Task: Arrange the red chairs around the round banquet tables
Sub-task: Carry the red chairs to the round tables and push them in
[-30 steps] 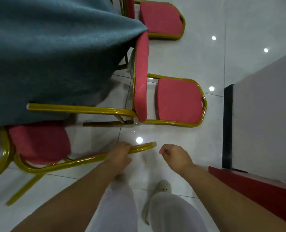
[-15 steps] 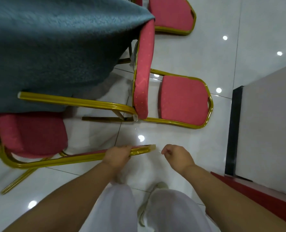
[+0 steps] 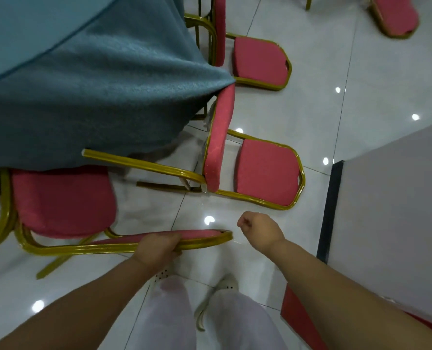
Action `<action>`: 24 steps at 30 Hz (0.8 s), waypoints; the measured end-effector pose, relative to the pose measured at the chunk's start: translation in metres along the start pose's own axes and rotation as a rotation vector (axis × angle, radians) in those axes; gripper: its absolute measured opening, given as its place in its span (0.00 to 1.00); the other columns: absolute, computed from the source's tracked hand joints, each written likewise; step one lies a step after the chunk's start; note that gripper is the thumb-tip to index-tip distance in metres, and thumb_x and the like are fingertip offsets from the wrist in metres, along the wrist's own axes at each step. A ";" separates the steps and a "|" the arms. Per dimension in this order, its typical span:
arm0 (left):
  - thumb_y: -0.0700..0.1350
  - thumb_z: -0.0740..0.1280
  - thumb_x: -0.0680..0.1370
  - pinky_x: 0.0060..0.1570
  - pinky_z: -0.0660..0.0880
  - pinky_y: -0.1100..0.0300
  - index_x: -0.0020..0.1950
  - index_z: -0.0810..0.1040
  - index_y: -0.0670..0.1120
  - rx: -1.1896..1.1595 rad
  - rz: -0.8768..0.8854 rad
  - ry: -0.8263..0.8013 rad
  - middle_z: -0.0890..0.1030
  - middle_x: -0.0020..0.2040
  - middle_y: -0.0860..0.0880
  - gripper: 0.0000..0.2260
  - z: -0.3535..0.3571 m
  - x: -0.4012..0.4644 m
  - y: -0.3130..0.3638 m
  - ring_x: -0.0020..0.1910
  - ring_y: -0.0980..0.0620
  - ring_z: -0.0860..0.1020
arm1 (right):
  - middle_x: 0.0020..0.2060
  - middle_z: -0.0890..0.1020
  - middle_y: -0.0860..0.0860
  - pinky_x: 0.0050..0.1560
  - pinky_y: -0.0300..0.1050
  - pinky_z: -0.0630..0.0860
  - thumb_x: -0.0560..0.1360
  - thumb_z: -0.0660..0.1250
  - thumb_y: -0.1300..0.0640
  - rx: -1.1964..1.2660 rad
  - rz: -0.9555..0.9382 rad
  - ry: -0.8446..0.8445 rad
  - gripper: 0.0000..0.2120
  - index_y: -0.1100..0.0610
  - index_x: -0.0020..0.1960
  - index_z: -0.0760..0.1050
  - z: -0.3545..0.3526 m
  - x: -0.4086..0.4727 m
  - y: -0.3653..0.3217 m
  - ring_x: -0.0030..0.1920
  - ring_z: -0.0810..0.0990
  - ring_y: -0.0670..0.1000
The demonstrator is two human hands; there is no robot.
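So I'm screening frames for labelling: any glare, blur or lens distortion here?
Head view: ceiling-light glare dots the glossy floor; wide-angle bending curves the chair back under the left hand; the right hand is sharp; the near chair's seat looks slightly soft.

Your nearest chair [image 3: 63, 200] has a deep pink-red seat and a gold-yellow metal frame, and its backrest edge shows the same red trimmed in gold. The toppled chair [image 3: 268, 170] beside it repeats the red and gold, its back pad flecked with tiny pale dots. A teal-blue cloth [image 3: 83, 84] drapes your bench. The floor [image 3: 298, 109] is glossy white tile with thin grey joints. Your trousers [image 3: 210, 322] are pale white, and one shoe [image 3: 160, 275] is white with black dots.
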State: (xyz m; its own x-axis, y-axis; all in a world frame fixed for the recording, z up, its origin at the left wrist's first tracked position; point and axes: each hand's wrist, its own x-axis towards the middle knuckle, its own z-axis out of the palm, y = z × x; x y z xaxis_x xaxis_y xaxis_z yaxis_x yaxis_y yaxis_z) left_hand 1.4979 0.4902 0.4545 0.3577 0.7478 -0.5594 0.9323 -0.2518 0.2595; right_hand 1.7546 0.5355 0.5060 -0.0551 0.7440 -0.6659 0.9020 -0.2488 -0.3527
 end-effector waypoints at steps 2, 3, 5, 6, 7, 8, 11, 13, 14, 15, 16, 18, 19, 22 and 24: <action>0.53 0.62 0.79 0.50 0.72 0.59 0.64 0.72 0.51 -0.010 -0.009 0.027 0.80 0.57 0.51 0.15 -0.019 -0.022 0.005 0.54 0.50 0.78 | 0.52 0.81 0.52 0.50 0.42 0.74 0.79 0.58 0.60 -0.028 -0.024 0.006 0.11 0.55 0.54 0.78 -0.014 -0.017 -0.010 0.51 0.78 0.53; 0.53 0.61 0.79 0.49 0.72 0.58 0.64 0.72 0.51 0.007 -0.008 0.047 0.80 0.56 0.51 0.15 -0.030 -0.032 0.008 0.53 0.50 0.78 | 0.53 0.81 0.52 0.50 0.42 0.74 0.79 0.58 0.61 -0.050 -0.035 0.007 0.11 0.54 0.54 0.78 -0.021 -0.025 -0.015 0.52 0.78 0.53; 0.53 0.61 0.79 0.48 0.72 0.58 0.62 0.72 0.51 0.051 -0.016 0.078 0.80 0.55 0.52 0.14 -0.050 -0.055 0.013 0.52 0.51 0.78 | 0.54 0.81 0.52 0.53 0.42 0.75 0.78 0.58 0.63 -0.096 -0.064 -0.003 0.13 0.54 0.55 0.78 -0.034 -0.042 -0.025 0.54 0.78 0.53; 0.53 0.60 0.79 0.47 0.72 0.59 0.61 0.72 0.50 0.067 -0.025 0.092 0.80 0.55 0.52 0.13 -0.059 -0.068 0.015 0.52 0.51 0.79 | 0.55 0.81 0.52 0.54 0.43 0.75 0.77 0.59 0.65 -0.121 -0.084 -0.011 0.13 0.54 0.56 0.77 -0.040 -0.050 -0.031 0.54 0.78 0.53; 0.53 0.60 0.79 0.46 0.72 0.59 0.61 0.72 0.50 0.078 -0.031 0.110 0.79 0.54 0.52 0.13 -0.069 -0.080 0.017 0.51 0.52 0.79 | 0.55 0.80 0.52 0.56 0.43 0.75 0.77 0.59 0.65 -0.146 -0.101 -0.026 0.14 0.54 0.58 0.77 -0.046 -0.059 -0.037 0.55 0.78 0.53; 0.53 0.60 0.79 0.46 0.72 0.59 0.60 0.72 0.50 0.083 -0.037 0.126 0.79 0.53 0.52 0.12 -0.078 -0.094 0.019 0.50 0.52 0.79 | 0.57 0.79 0.52 0.57 0.44 0.74 0.76 0.59 0.66 -0.170 -0.121 -0.044 0.16 0.54 0.60 0.76 -0.050 -0.068 -0.043 0.56 0.77 0.53; 0.54 0.60 0.79 0.44 0.72 0.59 0.58 0.71 0.51 0.084 -0.061 0.189 0.79 0.51 0.53 0.11 -0.104 -0.138 0.021 0.48 0.53 0.79 | 0.65 0.74 0.51 0.62 0.45 0.73 0.75 0.62 0.65 -0.237 -0.177 -0.118 0.23 0.51 0.68 0.69 -0.064 -0.095 -0.060 0.63 0.74 0.53; 0.55 0.62 0.79 0.41 0.72 0.59 0.58 0.72 0.51 0.086 -0.080 0.246 0.79 0.50 0.53 0.11 -0.117 -0.166 0.019 0.47 0.54 0.79 | 0.68 0.72 0.50 0.63 0.44 0.72 0.74 0.66 0.61 -0.276 -0.233 -0.169 0.27 0.50 0.72 0.65 -0.074 -0.115 -0.072 0.65 0.72 0.53; 0.55 0.65 0.77 0.38 0.72 0.60 0.55 0.73 0.51 0.098 -0.078 0.286 0.80 0.47 0.53 0.12 -0.124 -0.180 0.018 0.44 0.55 0.80 | 0.67 0.71 0.50 0.61 0.43 0.72 0.74 0.67 0.59 -0.300 -0.263 -0.185 0.29 0.50 0.72 0.64 -0.077 -0.125 -0.077 0.65 0.72 0.52; 0.55 0.72 0.72 0.32 0.72 0.60 0.51 0.75 0.50 0.115 -0.059 0.352 0.80 0.42 0.53 0.13 -0.130 -0.193 0.016 0.37 0.56 0.80 | 0.67 0.72 0.50 0.60 0.42 0.71 0.73 0.69 0.56 -0.322 -0.291 -0.193 0.29 0.50 0.72 0.64 -0.080 -0.134 -0.082 0.64 0.73 0.52; 0.54 0.78 0.65 0.24 0.70 0.62 0.45 0.76 0.49 0.124 -0.032 0.403 0.79 0.35 0.53 0.16 -0.133 -0.205 0.012 0.30 0.56 0.79 | 0.65 0.73 0.50 0.58 0.41 0.71 0.73 0.70 0.54 -0.338 -0.321 -0.184 0.28 0.50 0.71 0.65 -0.081 -0.143 -0.088 0.62 0.73 0.51; 0.53 0.82 0.57 0.16 0.64 0.65 0.38 0.75 0.50 0.160 -0.011 0.477 0.76 0.28 0.54 0.19 -0.135 -0.227 0.003 0.21 0.57 0.74 | 0.60 0.75 0.50 0.56 0.42 0.73 0.73 0.69 0.50 -0.338 -0.369 -0.129 0.24 0.50 0.67 0.68 -0.077 -0.156 -0.100 0.58 0.75 0.51; 0.52 0.81 0.59 0.15 0.63 0.65 0.38 0.75 0.50 0.160 -0.019 0.509 0.76 0.28 0.54 0.18 -0.136 -0.237 -0.002 0.20 0.57 0.74 | 0.57 0.76 0.50 0.55 0.44 0.75 0.74 0.68 0.49 -0.328 -0.386 -0.096 0.20 0.49 0.64 0.69 -0.074 -0.162 -0.107 0.55 0.75 0.51; 0.55 0.67 0.66 0.17 0.62 0.65 0.40 0.69 0.53 0.164 0.005 0.601 0.75 0.28 0.55 0.10 -0.139 -0.267 -0.014 0.21 0.58 0.73 | 0.49 0.75 0.49 0.47 0.42 0.73 0.77 0.63 0.47 -0.316 -0.450 -0.049 0.08 0.49 0.54 0.69 -0.062 -0.180 -0.133 0.47 0.75 0.49; 0.55 0.59 0.67 0.17 0.61 0.65 0.39 0.70 0.52 0.149 -0.012 0.611 0.75 0.28 0.55 0.08 -0.142 -0.286 -0.024 0.21 0.58 0.73 | 0.46 0.73 0.48 0.44 0.40 0.69 0.78 0.62 0.47 -0.351 -0.492 -0.061 0.06 0.47 0.51 0.66 -0.052 -0.193 -0.151 0.45 0.73 0.48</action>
State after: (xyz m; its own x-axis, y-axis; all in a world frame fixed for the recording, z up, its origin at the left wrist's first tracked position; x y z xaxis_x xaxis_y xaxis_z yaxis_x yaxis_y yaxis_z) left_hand 1.3657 0.3697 0.7197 0.2929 0.9561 0.0004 0.9493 -0.2908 0.1192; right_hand 1.6517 0.4618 0.7219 -0.5165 0.6802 -0.5201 0.8513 0.3424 -0.3975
